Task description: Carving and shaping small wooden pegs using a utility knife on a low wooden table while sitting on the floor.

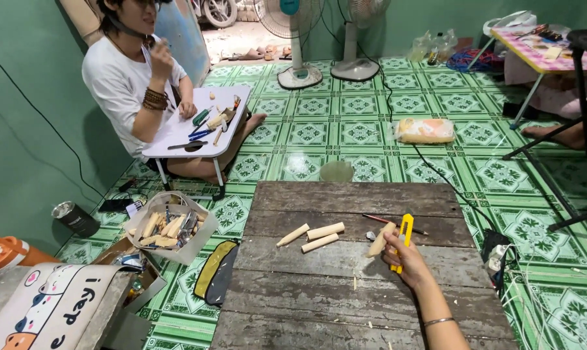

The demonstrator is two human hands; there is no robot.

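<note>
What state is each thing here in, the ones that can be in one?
Right hand: closed round a yellow utility knife and a wooden peg.
Yellow utility knife: held upright; blade too small to tell.
Three wooden pegs: lying loose on the plank table.
Red pencil: lying flat on the planks.
Two fans: standing upright on the floor.
Left hand: not visible.
</note>
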